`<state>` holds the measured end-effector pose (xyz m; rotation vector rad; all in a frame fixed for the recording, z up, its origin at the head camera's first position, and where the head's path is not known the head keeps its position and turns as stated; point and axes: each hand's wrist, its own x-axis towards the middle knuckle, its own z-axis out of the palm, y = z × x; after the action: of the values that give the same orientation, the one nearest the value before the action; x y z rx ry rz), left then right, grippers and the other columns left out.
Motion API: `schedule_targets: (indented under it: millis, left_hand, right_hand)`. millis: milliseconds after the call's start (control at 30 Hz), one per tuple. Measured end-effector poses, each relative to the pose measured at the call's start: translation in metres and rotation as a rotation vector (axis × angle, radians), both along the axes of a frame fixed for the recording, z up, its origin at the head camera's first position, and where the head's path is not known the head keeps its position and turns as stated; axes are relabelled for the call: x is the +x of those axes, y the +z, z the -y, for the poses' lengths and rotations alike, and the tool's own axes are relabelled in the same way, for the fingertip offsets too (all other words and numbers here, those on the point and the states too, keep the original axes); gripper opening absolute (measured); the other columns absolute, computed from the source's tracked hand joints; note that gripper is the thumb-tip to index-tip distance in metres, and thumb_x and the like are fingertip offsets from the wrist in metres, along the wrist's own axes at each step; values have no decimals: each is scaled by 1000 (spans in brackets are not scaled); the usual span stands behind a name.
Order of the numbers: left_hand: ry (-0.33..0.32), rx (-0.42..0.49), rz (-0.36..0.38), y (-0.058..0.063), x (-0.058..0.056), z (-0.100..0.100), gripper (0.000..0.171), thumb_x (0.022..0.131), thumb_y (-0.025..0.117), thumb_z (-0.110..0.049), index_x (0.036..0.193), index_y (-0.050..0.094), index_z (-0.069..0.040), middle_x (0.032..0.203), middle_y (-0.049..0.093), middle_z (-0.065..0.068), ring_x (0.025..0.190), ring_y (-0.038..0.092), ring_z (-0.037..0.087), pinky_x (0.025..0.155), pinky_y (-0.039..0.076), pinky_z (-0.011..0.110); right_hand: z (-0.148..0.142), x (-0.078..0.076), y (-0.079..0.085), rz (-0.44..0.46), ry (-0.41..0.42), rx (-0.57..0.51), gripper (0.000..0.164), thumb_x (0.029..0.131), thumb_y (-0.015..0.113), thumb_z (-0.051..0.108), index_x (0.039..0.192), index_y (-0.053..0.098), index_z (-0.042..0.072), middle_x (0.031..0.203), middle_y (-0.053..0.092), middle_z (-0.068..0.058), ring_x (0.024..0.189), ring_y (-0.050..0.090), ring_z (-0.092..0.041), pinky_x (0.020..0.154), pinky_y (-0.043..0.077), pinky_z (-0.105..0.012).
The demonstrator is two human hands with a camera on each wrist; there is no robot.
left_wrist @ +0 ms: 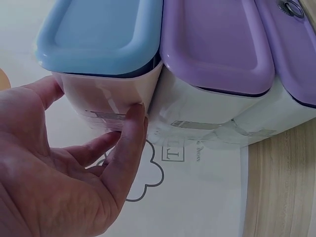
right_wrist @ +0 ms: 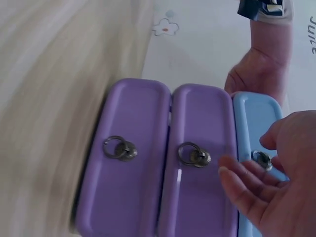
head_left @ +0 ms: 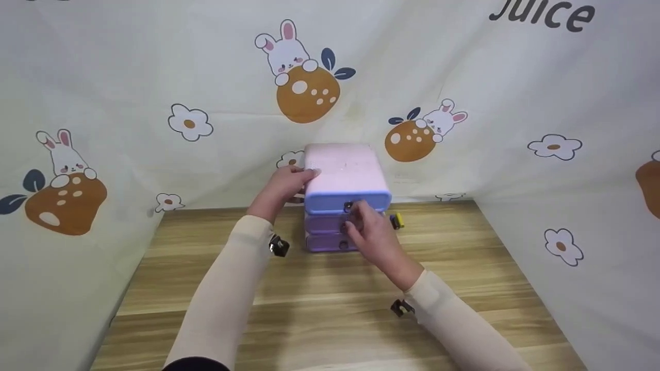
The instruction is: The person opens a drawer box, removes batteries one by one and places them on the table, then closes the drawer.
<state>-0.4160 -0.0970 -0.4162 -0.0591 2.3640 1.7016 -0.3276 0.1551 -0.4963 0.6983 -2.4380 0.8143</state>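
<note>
1. Hands first: we see both reaching forward over the wooden table (head_left: 319,304) to a small drawer unit (head_left: 344,178) standing at the table's far edge, against the rabbit-print cloth backdrop (head_left: 154,77).
2. Our left hand (head_left: 282,186) is on the unit's left side near the top, forearm stretched straight ahead in a cream sleeve (head_left: 227,293).
3. In the left wrist view, left hand (left_wrist: 64,173) has its fingers fairly straight and slightly spread; one fingertip and the thumb touch the pale side wall just under the blue drawer front (left_wrist: 98,34). No curl around anything.
4. Our right hand (head_left: 372,234) sits in front of the unit, wrist angled in from the right, covering part of the drawer fronts.
5. In the right wrist view, right hand (right_wrist: 274,180) shows loosely bent fingers, a bit apart, with fingertips right at the blue drawer's ring pull (right_wrist: 261,159). We cannot tell if the ring is actually pinched or only touched.
6. Unit has three stacked drawers: blue on top, middle purple drawer (right_wrist: 200,163) below it, bottom purple drawer (right_wrist: 123,158) lowest. All three look closed, fronts flush.
7. Each purple drawer has its own metal ring pull (right_wrist: 193,154), hanging free, untouched.
8. Small yellow-and-black object (head_left: 396,221) lies on the table just right of the unit; too small to identify.
9. Black wrist-camera mounts (head_left: 278,246) show on both sleeves.
</note>
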Motion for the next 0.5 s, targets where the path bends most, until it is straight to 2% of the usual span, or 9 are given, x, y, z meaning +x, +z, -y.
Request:
schedule_targets:
  millis: [167, 300, 500]
  left_hand:
    - [9, 6, -4, -1, 0, -1, 77, 104, 71, -52, 156, 53, 2, 133, 70, 15, 116, 73, 29, 100, 61, 48]
    - [20, 29, -5, -2, -1, -2, 77, 103, 72, -51, 156, 54, 2, 128, 71, 15, 113, 73, 28, 98, 62, 47]
    - [22, 22, -5, -3, -2, -3, 78, 103, 72, -52, 156, 53, 1, 127, 71, 15, 111, 72, 28, 97, 62, 46]
  right_hand:
    - [-4, 16, -15, 97, -18, 102, 27, 100, 79, 15, 119, 62, 7, 106, 68, -8, 88, 67, -25, 79, 61, -45]
    - [-6, 26, -24, 194, -28, 212, 38, 101, 79, 20, 131, 60, 6, 115, 65, -12, 87, 67, -27, 75, 63, -47]
    - [-8, 30, -30, 242, -32, 274, 52, 101, 79, 21, 147, 59, 7, 129, 66, -17, 97, 70, -33, 85, 64, -53]
